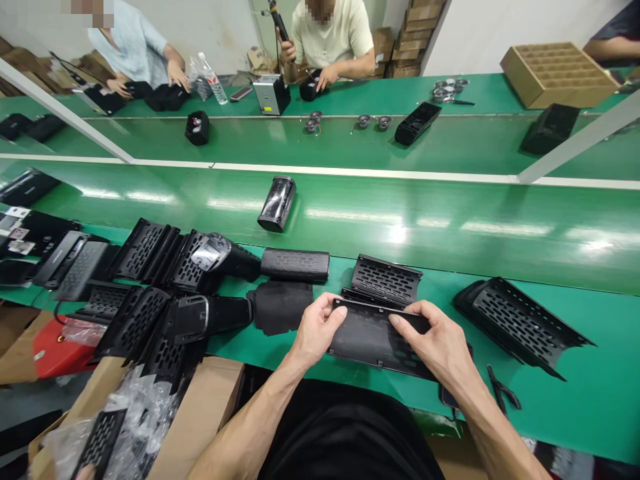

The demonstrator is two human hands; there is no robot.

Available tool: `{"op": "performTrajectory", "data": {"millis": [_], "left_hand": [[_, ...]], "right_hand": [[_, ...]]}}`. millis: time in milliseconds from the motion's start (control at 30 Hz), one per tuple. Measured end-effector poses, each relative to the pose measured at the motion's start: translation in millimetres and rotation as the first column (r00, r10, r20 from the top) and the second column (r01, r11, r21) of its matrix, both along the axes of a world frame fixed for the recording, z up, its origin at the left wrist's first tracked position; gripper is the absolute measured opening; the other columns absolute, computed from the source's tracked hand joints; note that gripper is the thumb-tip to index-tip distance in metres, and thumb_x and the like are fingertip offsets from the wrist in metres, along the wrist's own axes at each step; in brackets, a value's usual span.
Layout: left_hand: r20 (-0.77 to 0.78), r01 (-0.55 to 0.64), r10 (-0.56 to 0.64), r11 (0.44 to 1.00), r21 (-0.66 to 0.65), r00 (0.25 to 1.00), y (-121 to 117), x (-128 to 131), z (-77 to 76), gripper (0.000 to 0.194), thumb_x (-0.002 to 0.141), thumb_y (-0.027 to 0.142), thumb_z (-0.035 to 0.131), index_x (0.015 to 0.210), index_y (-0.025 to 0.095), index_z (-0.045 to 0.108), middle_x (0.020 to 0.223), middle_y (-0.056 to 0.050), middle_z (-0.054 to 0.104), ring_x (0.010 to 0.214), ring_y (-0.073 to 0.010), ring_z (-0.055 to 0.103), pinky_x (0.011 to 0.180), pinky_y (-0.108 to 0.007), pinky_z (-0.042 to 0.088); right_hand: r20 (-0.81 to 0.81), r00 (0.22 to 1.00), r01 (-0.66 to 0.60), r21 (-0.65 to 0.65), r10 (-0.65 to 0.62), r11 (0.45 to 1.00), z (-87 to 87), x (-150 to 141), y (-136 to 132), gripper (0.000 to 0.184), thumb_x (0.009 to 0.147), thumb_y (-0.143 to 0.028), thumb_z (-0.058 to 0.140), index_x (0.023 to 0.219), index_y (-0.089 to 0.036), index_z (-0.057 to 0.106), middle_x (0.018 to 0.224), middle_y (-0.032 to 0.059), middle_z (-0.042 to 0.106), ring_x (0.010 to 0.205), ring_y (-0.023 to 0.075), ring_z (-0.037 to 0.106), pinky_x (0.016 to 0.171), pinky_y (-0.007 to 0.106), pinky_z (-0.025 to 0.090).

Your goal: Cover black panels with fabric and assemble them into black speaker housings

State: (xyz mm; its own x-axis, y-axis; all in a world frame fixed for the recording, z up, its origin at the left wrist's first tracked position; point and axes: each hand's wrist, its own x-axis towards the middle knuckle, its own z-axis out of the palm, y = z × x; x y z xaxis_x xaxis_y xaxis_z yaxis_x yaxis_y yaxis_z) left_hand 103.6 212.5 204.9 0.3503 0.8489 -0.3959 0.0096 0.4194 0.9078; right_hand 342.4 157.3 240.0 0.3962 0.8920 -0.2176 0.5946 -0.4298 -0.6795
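My left hand (319, 328) pinches the upper left corner of a black speaker grille panel (373, 340), thumb on its inner face. Near the upper right edge of the same panel, my right hand (440, 337) grips it with the thumb pressed on the surface. A dark, smooth sheet appears to line the panel's inside. Just beyond it lie slotted black grille panels (387, 279). To the left is a stack of black sheets (283, 307), with a closed black speaker housing (295, 265) behind it. More curved grilles (523, 320) rest to the right.
Several grilles (133, 320) and speaker shells (210, 319) crowd the left. A cardboard box (200, 407) with plastic wrap stands below, where another person's fingertips hold a grille (103, 440). Black snips (503, 390) lie right. A speaker (277, 203) sits on the green belt (400, 213); co-workers sit across.
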Motion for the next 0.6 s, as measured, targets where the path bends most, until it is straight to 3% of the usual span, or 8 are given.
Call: {"op": "performTrajectory", "data": {"millis": [133, 367, 500, 600], "left_hand": [[0.001, 0.004, -0.004, 1.000, 0.001, 1.000, 0.0, -0.4, -0.8, 0.037, 0.094, 0.052, 0.071, 0.108, 0.020, 0.061, 0.068, 0.007, 0.052, 0.056, -0.0092, 0.039, 0.055, -0.023, 0.030], [-0.012, -0.001, 0.001, 1.000, 0.013, 1.000, -1.0, -3.5, -5.0, 0.040, 0.094, 0.057, 0.069, 0.109, 0.020, 0.064, 0.065, 0.007, 0.045, 0.056, -0.0102, 0.037, 0.055, -0.023, 0.032], [-0.026, -0.023, 0.023, 1.000, 0.013, 0.999, 0.8, -5.5, -5.2, 0.043, 0.092, 0.059, 0.070, 0.108, 0.020, 0.066, 0.066, 0.006, 0.047, 0.056, -0.0110, 0.039, 0.056, -0.023, 0.035], [-0.022, -0.025, 0.025, 1.000, 0.008, 0.999, 2.2, -6.8, -2.9, 0.043, 0.091, 0.060, 0.070, 0.107, 0.020, 0.066, 0.067, 0.005, 0.049, 0.057, -0.0112, 0.041, 0.057, -0.024, 0.036]], "right_hand": [[-0.029, 1.000, -0.010, 0.010, 0.010, 1.000, 0.7, 2.5, -1.7, 0.040, 0.080, -0.067, 0.066, 0.086, -0.027, 0.068, 0.078, 0.0008, 0.070, 0.057, 0.0202, 0.051, 0.066, 0.036, 0.042], [-0.041, 0.999, 0.001, 0.061, 0.002, 0.998, -3.2, -0.3, -1.6, 0.038, 0.080, -0.065, 0.071, 0.081, -0.027, 0.070, 0.088, 0.0028, 0.073, 0.077, 0.0254, 0.063, 0.076, 0.037, 0.045], [-0.072, 0.997, 0.010, 0.058, -0.006, 0.998, -0.2, -2.8, 0.2, 0.037, 0.080, -0.063, 0.073, 0.081, -0.027, 0.071, 0.088, 0.0030, 0.073, 0.077, 0.0252, 0.062, 0.076, 0.037, 0.045], [-0.138, 0.990, 0.019, 0.041, -0.013, 0.999, 2.4, -0.8, -0.4, 0.038, 0.080, -0.063, 0.073, 0.086, -0.026, 0.072, 0.083, 0.0017, 0.071, 0.067, 0.0208, 0.054, 0.068, 0.035, 0.043]]}}
